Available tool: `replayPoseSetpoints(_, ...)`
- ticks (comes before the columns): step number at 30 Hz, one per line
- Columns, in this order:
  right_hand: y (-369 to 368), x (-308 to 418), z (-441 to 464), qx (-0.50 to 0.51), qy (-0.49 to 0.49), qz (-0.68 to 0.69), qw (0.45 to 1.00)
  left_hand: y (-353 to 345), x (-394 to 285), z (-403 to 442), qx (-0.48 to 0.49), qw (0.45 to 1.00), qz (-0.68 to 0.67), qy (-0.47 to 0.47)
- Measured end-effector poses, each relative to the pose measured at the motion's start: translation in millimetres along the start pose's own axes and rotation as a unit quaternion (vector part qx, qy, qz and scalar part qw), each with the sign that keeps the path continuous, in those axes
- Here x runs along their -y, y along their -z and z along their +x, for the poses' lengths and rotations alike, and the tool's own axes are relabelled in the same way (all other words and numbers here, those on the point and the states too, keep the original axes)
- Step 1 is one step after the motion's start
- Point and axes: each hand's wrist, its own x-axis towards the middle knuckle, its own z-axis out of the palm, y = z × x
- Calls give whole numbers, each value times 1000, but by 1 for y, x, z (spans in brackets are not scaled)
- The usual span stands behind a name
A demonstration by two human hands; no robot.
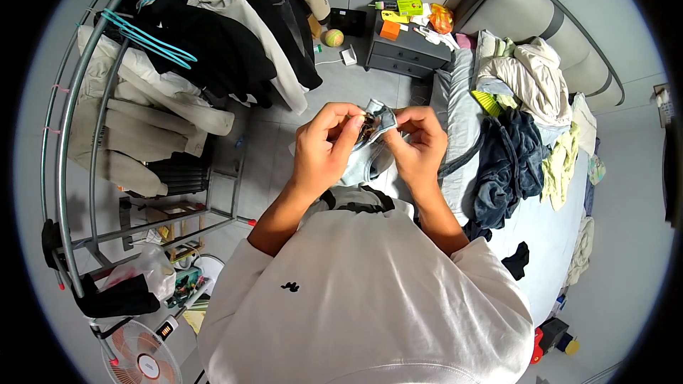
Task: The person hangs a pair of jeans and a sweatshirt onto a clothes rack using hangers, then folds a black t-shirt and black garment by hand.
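Note:
In front of my chest, both hands hold up a light blue, denim-like garment (353, 169) that hangs down between them. My left hand (324, 144) pinches its upper edge between thumb and fingertips. Beside those fingertips shows a small brown and black patterned piece (368, 126); whether it belongs to the garment or is separate, I cannot tell. My right hand (417, 144) grips a folded grey-blue part of the same edge, thumb in front. Much of the garment's lower part is hidden behind my wrists and white shirt.
A metal clothes rack (71, 121) with hung clothes and turquoise hangers (153, 41) stands at left, a fan (147, 365) below it. At right is a bed (544, 259) with piled clothes (509, 163). A grey nightstand (402, 55) and a ball (333, 38) are ahead.

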Motion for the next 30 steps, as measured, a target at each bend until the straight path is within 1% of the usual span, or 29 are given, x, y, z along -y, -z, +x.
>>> replayPoseSetpoints(3, 1, -2, -3, 13, -53, 1, 999, -5, 1, 1, -26, 999, 18, -29)
replayPoseSetpoints(6, 1, 6, 0, 26, -47, 3, 999, -5, 1, 0, -25, 998, 35, -45)
replayPoseSetpoints(9, 4, 14, 5, 66, -4, -46, 997, -6, -1, -1, -29, 996, 56, -68)
replayPoseSetpoints(11, 5, 12, 5, 76, -32, -36, 996, -8, 0, -1, -36, 993, 75, -83)
replayPoseSetpoints(12, 5, 11, 4, 81, -45, -32, 995, -8, 1, -1, -29, 995, 63, -78)
replayPoseSetpoints(15, 4, 8, 8, 86, -36, 7, 996, -7, 7, -1, -12, 997, 41, -62)
replayPoseSetpoints(18, 2, 25, 11, 102, 1, -109, 989, -6, 9, -3, -1, 999, 30, -32)
replayPoseSetpoints(20, -2, 32, 12, 84, 17, -145, 986, -3, 7, -2, 6, 1000, 10, 1)
replayPoseSetpoints(21, -3, 34, 12, 75, 25, -163, 983, -3, 4, -1, 21, 1000, 2, -2)
replayPoseSetpoints(23, -2, 32, 8, 90, 59, -180, 978, -5, -5, 0, 52, 999, -14, -8)
replayPoseSetpoints(24, -2, 31, 7, 99, 76, -189, 974, -2, -8, 3, 78, 996, 36, -10)
replayPoseSetpoints(27, -5, 31, 6, 127, 134, -216, 959, 4, -2, -2, 79, 989, 121, -35)
replayPoseSetpoints(28, -4, 30, 4, 131, 126, -224, 958, 5, -2, -3, 79, 986, 142, -29)
replayPoseSetpoints(30, -6, 27, 0, 123, 94, -198, 968, 5, -6, -6, 69, 988, 134, -18)
